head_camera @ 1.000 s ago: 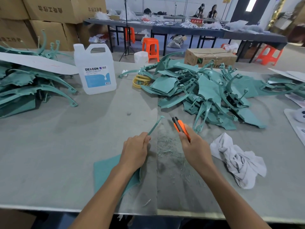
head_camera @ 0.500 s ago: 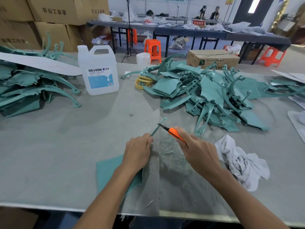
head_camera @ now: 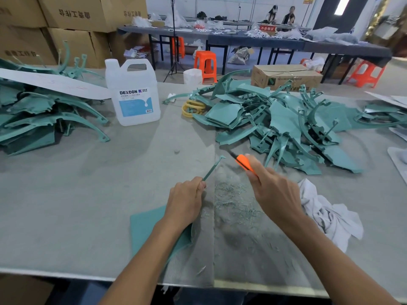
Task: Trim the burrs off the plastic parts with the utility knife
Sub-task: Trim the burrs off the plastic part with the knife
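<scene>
The left hand (head_camera: 186, 202) is curled round a teal plastic part (head_camera: 212, 169). It pinches the part's thin stem, which points to one o'clock, while the flat panel end lies on the tabletop (head_camera: 88, 194) under the forearm at seven o'clock. The right hand (head_camera: 276, 194) is clamped on an orange utility knife (head_camera: 243, 163), its dark blade aimed at eleven o'clock and just beside the stem's tip. The blade is blurred, so I cannot tell whether it touches. Between the hands, a drift of fine teal shavings (head_camera: 233, 199) lies on the tabletop, which suggests a good deal of trimming is already done. At four o'clock from the hands is a crumpled white rag (head_camera: 330, 216). A large loose heap of teal parts (head_camera: 286, 126) lies at one o'clock, with yellow rings (head_camera: 192, 107) at its near edge. A white DEXCON jug (head_camera: 134, 95) stands at eleven o'clock and a tidier stack of teal parts (head_camera: 44, 115) lies at ten. My guess is that the stack is finished work and the heap is still to be trimmed, so much of the job remains.
</scene>
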The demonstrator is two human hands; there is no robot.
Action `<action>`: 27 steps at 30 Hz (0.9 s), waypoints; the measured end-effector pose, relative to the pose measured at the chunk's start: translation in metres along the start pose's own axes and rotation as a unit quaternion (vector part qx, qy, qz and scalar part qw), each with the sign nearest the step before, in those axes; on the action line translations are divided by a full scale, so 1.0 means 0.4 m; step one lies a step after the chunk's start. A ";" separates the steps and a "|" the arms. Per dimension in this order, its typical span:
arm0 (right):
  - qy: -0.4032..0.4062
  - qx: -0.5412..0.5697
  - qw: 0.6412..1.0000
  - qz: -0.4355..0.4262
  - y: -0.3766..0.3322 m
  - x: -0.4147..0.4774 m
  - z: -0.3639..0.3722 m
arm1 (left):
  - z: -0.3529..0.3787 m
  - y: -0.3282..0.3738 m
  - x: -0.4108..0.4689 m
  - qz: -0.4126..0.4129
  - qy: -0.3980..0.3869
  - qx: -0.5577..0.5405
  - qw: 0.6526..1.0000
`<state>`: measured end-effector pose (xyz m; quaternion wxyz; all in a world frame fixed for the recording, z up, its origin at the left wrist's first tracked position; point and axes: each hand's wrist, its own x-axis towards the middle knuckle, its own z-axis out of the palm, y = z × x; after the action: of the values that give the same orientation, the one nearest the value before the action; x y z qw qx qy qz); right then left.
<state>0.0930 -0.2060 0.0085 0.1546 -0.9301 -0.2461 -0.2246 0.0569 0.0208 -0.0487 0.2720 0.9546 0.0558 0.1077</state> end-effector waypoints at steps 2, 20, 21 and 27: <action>-0.024 0.000 0.999 -0.048 -0.005 -0.012 0.004 | 0.001 -0.002 0.000 -0.001 -0.001 0.003 1.000; -0.089 0.422 0.882 0.192 -0.062 0.047 0.024 | -0.014 0.010 -0.008 0.097 -0.042 -0.016 0.994; -0.090 0.449 0.864 0.209 -0.065 0.048 0.024 | -0.022 0.019 -0.014 0.106 -0.045 -0.023 0.993; -0.006 0.431 0.877 0.214 -0.025 0.021 -0.005 | -0.099 -0.018 -0.073 0.012 0.041 -0.035 0.998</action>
<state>0.0938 -0.1954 0.0163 0.5825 -0.8030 -0.1146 -0.0521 0.0189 0.0419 -0.0249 0.3016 0.9398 0.0519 0.1518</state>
